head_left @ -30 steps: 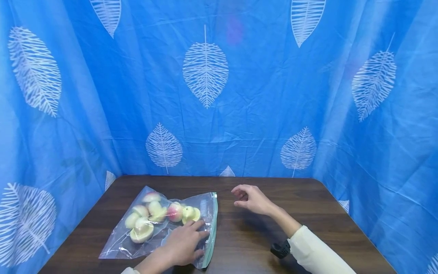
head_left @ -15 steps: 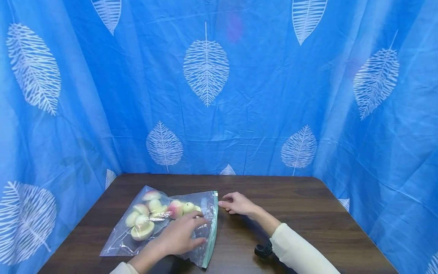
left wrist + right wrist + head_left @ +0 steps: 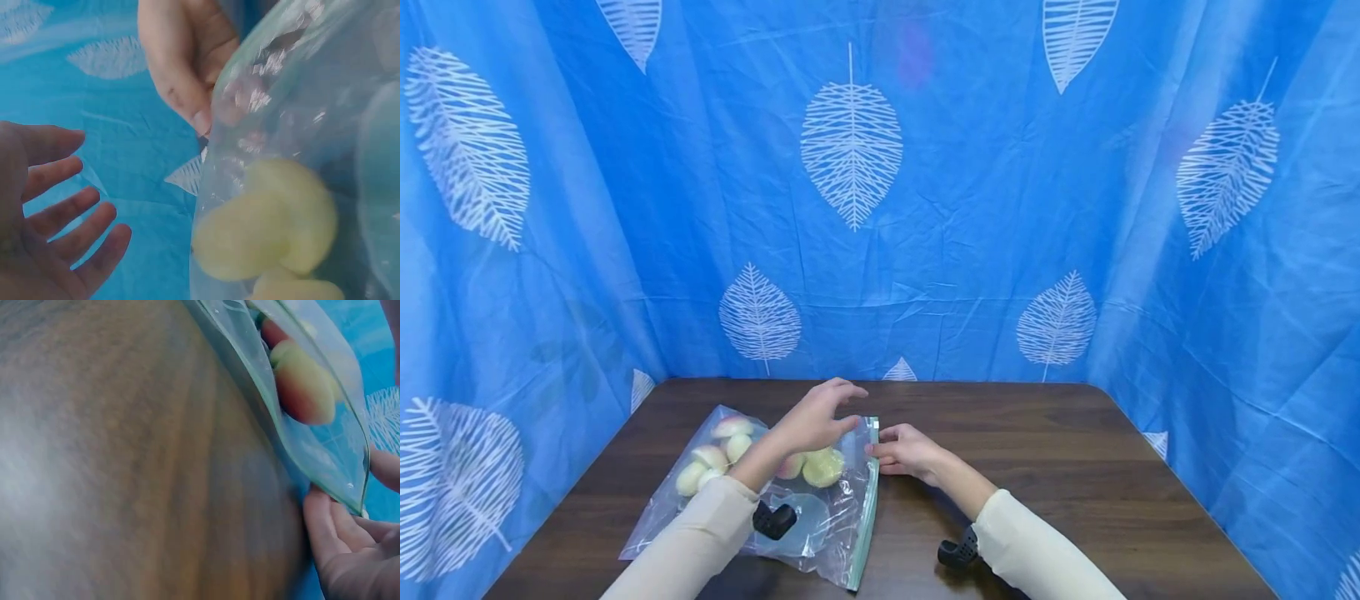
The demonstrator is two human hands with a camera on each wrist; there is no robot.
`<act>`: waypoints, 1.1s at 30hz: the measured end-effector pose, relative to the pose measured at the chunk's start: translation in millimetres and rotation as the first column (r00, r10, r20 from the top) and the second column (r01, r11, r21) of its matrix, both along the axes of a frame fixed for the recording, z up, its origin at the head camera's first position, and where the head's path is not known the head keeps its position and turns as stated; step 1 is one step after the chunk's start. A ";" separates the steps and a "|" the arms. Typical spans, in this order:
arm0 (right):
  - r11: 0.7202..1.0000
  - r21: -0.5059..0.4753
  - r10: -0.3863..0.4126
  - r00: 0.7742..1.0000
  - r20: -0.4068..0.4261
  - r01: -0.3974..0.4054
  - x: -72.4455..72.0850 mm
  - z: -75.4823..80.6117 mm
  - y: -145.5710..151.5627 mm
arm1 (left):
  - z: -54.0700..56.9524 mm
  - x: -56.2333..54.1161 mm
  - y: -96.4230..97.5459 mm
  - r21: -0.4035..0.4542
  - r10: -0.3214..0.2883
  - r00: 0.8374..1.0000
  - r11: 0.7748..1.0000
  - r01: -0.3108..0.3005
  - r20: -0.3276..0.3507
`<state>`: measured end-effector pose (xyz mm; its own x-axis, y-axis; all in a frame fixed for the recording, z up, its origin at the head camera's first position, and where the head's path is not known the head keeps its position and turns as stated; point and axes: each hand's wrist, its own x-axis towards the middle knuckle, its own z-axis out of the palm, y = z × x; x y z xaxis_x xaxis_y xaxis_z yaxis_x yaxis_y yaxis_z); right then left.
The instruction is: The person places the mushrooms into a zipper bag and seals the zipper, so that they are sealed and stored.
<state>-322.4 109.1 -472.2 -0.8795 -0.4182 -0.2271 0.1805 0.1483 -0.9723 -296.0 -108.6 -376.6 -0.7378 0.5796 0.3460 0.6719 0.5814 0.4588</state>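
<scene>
A clear zip bag (image 3: 842, 521) with a pale green zip strip lies on the table, its mouth facing right. Inside are several pink-and-yellow, peach-like fruits (image 3: 823, 468), some looking like halves. My right hand (image 3: 912, 454) pinches the far end of the bag's mouth; in the right wrist view its fingers (image 3: 322, 525) lie under the green edge, and the two edges stand apart. My left hand (image 3: 816, 417) hovers over the bag's far side with spread fingers, holding nothing. In the left wrist view that hand (image 3: 56, 212) is apart from the bag. The left forearm hides some of the fruit.
The dark wooden table (image 3: 1037, 467) reaches back to a blue curtain (image 3: 955, 208) with white leaf prints, which also hangs at both sides. Black devices (image 3: 958, 550) are worn at both wrists, below the cream sleeves.
My left hand has lifted off the bag's near part and moved up to its far side. My right hand has come left to the bag's far corner and taken hold of it.
</scene>
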 end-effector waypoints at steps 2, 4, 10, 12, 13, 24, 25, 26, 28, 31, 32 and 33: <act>1.000 -0.023 -0.005 1.000 0.009 0.005 1.1 -1.3 -2.8 | -0.6 -14.4 7.0 -0.015 -0.009 0.999 1.000 0.009 0.044; 1.000 -0.026 -0.011 1.000 -0.006 0.011 2.3 -2.1 -5.3 | -4.0 -27.1 14.1 -0.025 -0.008 0.996 1.000 0.010 0.093; 0.999 -0.021 -0.033 0.996 -0.077 0.031 6.6 -1.9 -10.1 | -22.1 -51.6 29.0 -0.038 0.041 0.966 0.999 -0.032 0.255; 0.999 -0.027 -0.030 0.995 -0.095 0.027 7.5 -2.2 -10.7 | -27.4 -55.8 30.3 -0.046 0.066 0.955 0.997 -0.056 0.288; 0.999 -0.028 -0.027 0.994 -0.103 0.025 7.8 -2.6 -10.7 | -29.6 -57.3 30.4 -0.052 0.080 0.949 0.996 -0.067 0.304; 0.999 -0.027 -0.026 0.991 -0.132 0.023 7.7 -3.6 -9.4 | -42.1 -62.3 24.1 0.050 0.087 0.936 0.993 -0.110 0.340; 1.000 -0.020 -0.025 0.991 -0.132 0.022 7.5 -3.5 -8.9 | -42.5 -61.9 23.3 0.069 0.083 0.934 0.991 -0.114 0.347; 1.000 -0.013 -0.024 0.991 -0.132 0.023 7.1 -3.3 -8.5 | -43.1 -61.5 22.7 0.089 0.080 0.930 0.989 -0.120 0.359; 1.000 -0.001 -0.027 0.991 -0.133 0.027 5.7 -3.0 -7.5 | -44.8 -61.5 22.2 0.123 0.079 0.925 0.983 -0.134 0.373; 0.999 0.012 -0.033 0.991 -0.132 0.035 3.1 -2.1 -6.2 | -48.0 -62.7 22.3 0.159 0.083 0.919 0.975 -0.155 0.386; 0.999 0.014 -0.034 0.991 -0.133 0.036 2.4 -1.9 -6.1 | -49.3 -63.1 22.5 0.167 0.085 0.917 0.973 -0.161 0.389; 0.999 0.014 -0.036 0.991 -0.133 0.038 1.9 -1.8 -6.0 | -50.7 -63.3 22.5 0.171 0.085 0.920 0.972 -0.161 0.384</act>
<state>-320.5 103.1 -474.0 -0.9170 -0.3822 -0.1142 0.0561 0.1597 -0.9856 -359.3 -86.2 -427.3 -0.8957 0.4253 0.1300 0.3599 0.5215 0.7736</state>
